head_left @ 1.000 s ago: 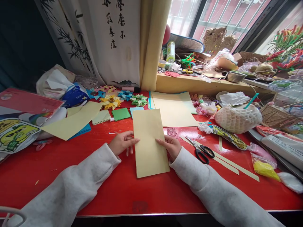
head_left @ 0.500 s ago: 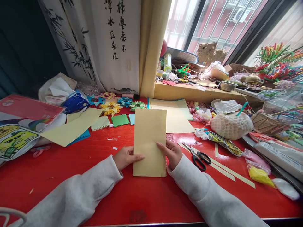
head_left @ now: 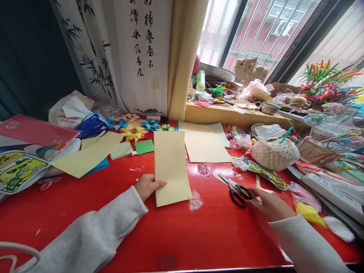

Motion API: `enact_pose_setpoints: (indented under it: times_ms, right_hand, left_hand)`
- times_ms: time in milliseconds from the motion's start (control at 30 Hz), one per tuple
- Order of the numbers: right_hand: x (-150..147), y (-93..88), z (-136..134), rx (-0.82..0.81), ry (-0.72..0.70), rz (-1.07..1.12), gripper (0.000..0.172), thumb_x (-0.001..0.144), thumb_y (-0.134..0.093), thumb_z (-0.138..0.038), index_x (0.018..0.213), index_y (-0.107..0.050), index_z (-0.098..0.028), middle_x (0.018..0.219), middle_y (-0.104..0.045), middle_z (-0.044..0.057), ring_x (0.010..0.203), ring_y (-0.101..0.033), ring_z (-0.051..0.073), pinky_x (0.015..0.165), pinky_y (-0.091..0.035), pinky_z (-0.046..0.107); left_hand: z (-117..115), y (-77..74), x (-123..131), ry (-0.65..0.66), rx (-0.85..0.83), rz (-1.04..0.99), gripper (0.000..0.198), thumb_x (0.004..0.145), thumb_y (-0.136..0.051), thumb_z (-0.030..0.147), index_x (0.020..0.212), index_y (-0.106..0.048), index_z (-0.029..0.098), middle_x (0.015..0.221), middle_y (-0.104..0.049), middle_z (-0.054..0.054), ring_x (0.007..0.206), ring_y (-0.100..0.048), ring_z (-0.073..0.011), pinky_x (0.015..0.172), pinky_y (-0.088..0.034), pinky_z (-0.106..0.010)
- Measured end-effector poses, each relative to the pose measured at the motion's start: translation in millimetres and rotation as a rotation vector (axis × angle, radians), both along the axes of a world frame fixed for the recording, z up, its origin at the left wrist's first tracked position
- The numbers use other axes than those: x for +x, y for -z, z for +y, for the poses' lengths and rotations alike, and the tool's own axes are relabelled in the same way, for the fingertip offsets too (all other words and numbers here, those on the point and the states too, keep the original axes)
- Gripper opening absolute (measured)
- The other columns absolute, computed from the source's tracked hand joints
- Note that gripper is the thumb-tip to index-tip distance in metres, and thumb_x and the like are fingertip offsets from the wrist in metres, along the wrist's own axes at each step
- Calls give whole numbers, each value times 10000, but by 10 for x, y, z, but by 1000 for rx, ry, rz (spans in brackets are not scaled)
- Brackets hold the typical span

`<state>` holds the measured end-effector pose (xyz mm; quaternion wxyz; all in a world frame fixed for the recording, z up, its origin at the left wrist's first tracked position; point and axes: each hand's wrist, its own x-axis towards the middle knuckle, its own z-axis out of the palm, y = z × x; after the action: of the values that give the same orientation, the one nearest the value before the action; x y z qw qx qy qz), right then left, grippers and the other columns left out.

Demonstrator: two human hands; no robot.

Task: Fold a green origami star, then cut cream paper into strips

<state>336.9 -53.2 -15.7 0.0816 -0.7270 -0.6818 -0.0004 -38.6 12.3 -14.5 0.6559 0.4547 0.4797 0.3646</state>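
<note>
My left hand (head_left: 148,186) grips the left edge of a thin stack of pale yellow paper rectangles (head_left: 170,167), thumb on top. The stack is held upright above the table, its sheets slightly fanned at the lower right corner. My right hand (head_left: 270,204) is off the paper and over the right of the table, slightly blurred. Its fingers reach to the black handles of the scissors (head_left: 239,194); whether they touch or hold anything is unclear. The scissors lie with blades pointing up and left. A pale paper strip (head_left: 222,179) shows under the blades; other strips are mostly hidden by the hand.
Large pale yellow sheets (head_left: 209,148) lie behind. Folded paper stars (head_left: 133,132), green paper squares (head_left: 143,147) and a long yellow sheet (head_left: 88,155) are at the left. A netted round object with a straw (head_left: 274,153) and small plastic bags (head_left: 308,212) stand at the right.
My right hand has let go of the paper stack and moved right to the scissors. The stack, still in my left hand, has shifted left and tilted slightly.
</note>
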Motion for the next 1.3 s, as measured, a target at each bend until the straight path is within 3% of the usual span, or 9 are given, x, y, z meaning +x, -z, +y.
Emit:
enact_pose_setpoints:
  times_ms: [67, 233, 500, 633, 733, 833, 1067, 1167, 1300]
  right_hand:
    - [43, 57, -16, -67, -5, 40, 201, 675, -509, -306, 814, -603, -197, 790, -653, 69, 737, -620, 226, 631, -481, 313]
    - [-24, 97, 38, 72, -47, -33, 345, 717, -458, -355, 961, -561, -135, 934, -585, 144, 863, -574, 250, 790, -434, 367]
    - [-62, 140, 56, -31, -64, 87, 400, 655, -500, -352, 1002, -541, -157, 808, -630, 69, 719, -605, 202, 643, -472, 315]
    - [-224, -44, -20, 23, -16, 277, 356, 688, -480, -366, 988, -521, -179, 666, -586, 35, 566, -574, 174, 472, -466, 281]
    - [-390, -211, -64, 159, -10, 476, 429, 743, -446, -438, 1087, -440, -181, 764, -570, 59, 567, -575, 155, 412, -462, 249]
    - [-519, -257, -24, 185, -94, 336, 459, 745, -439, -491, 1070, -472, -168, 813, -586, 81, 599, -589, 163, 507, -485, 280]
    - [-650, -123, 161, -86, -99, -116, 462, 802, -348, -497, 1153, -483, -229, 889, -590, 71, 599, -598, 181, 448, -393, 269]
    - [-708, -145, 311, -138, -63, -199, 490, 811, -341, -486, 1199, -445, -205, 962, -589, 100, 697, -609, 223, 503, -395, 287]
    - [-804, -202, 616, -250, -93, -225, 354, 781, -438, -348, 1070, -553, -181, 959, -615, 94, 827, -590, 233, 601, -399, 289]
  left_hand:
    - [0, 7, 1, -6, 8, -22, 294, 522, -737, 296, 739, -665, 112, 807, -697, -76, 797, -630, -243, 741, -496, -348]
    - [17, 25, -18, -14, 38, -46, 319, 539, -729, 313, 776, -663, 111, 865, -689, -82, 858, -615, -254, 785, -482, -361]
    - [11, 13, -27, 12, 32, -63, 351, 556, -722, 322, 811, -658, 90, 890, -682, -102, 863, -614, -264, 783, -486, -370]
    - [1, -4, -25, 17, 17, -61, 329, 554, -725, 316, 795, -660, 101, 865, -688, -91, 841, -622, -255, 760, -497, -359]
    - [-2, -9, -27, 23, 17, -77, 308, 557, -724, 305, 793, -660, 118, 870, -689, -77, 850, -620, -246, 760, -498, -347]
    - [2, -12, -31, 15, 19, -70, 304, 553, -724, 306, 787, -661, 122, 864, -690, -75, 843, -620, -243, 751, -500, -343]
    - [27, -32, -39, 8, 10, -49, 310, 550, -722, 316, 778, -658, 117, 865, -688, -81, 824, -623, -247, 718, -507, -335]
    - [30, -36, -46, 20, 16, -53, 325, 561, -718, 314, 808, -652, 113, 867, -687, -81, 839, -619, -244, 727, -504, -328]
    - [28, -41, -51, 21, 32, -44, 362, 553, -719, 337, 817, -648, 99, 876, -684, -98, 858, -613, -261, 743, -498, -346]
